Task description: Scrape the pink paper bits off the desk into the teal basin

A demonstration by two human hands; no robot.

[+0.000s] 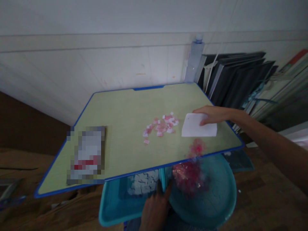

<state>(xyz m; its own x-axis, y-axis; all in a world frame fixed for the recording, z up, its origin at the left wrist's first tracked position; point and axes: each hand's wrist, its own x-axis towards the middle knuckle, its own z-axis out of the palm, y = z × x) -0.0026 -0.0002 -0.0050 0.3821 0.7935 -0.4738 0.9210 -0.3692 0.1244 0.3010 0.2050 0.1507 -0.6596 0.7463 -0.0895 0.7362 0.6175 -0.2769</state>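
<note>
My right hand (210,115) reaches in from the right. Its thumb lies on the front of a flat white scraper (192,125) with rounded upper corners, fingers behind. The scraper's long straight edge is at the board, right of small pink-and-white pieces (161,126). A blurred red clump (198,147) lies at the board's front edge, above more blurred red pieces (189,176) in a round teal basin (228,205). My left hand (155,205) is low in the middle, thumb and forefinger straddling the rim of a rectangular teal tray (106,208). White pieces (144,183) lie in that tray.
The pale yellow board (120,112) has a blue edge. A pixelated object (88,154) lies on its left side. A clear bottle (193,62) stands behind the back right corner, beside dark flat panels (238,77). A white wall (108,64) rises behind.
</note>
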